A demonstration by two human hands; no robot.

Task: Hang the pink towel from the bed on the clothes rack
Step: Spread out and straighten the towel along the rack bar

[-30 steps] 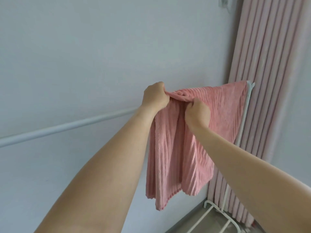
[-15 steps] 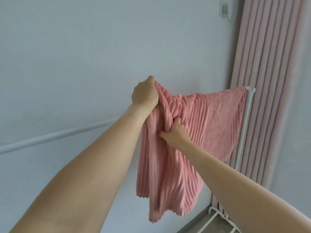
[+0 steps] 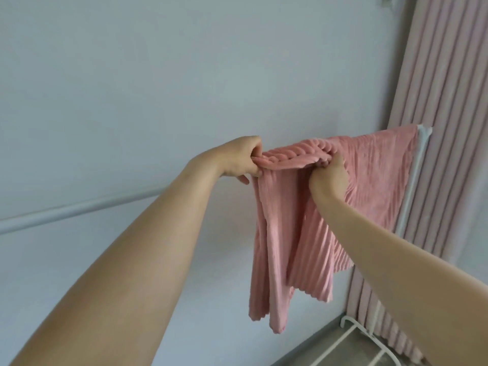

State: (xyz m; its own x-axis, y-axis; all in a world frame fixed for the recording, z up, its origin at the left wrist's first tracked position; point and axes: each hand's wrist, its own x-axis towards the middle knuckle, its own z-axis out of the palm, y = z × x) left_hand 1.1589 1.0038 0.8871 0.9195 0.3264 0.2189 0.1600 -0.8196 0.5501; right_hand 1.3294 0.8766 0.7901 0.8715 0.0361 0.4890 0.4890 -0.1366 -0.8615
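Note:
The pink ribbed towel hangs over the top bar of the white clothes rack, bunched near its left end and spread out toward the rack's right post. My left hand grips the towel's bunched left edge at bar height. My right hand clutches the folded top of the towel a little to the right. Between my hands the cloth is stretched in a thick roll. The bar under the towel is hidden.
A pale wall fills the background, with the bare stretch of rack bar running left across it. Pink pleated curtains hang at the right behind the rack post. The rack's white base frame stands on the grey floor below.
My left hand has come down from its raised position and shifted left. My right hand has risen to the towel's top, so the bunched cloth now stretches level between both hands.

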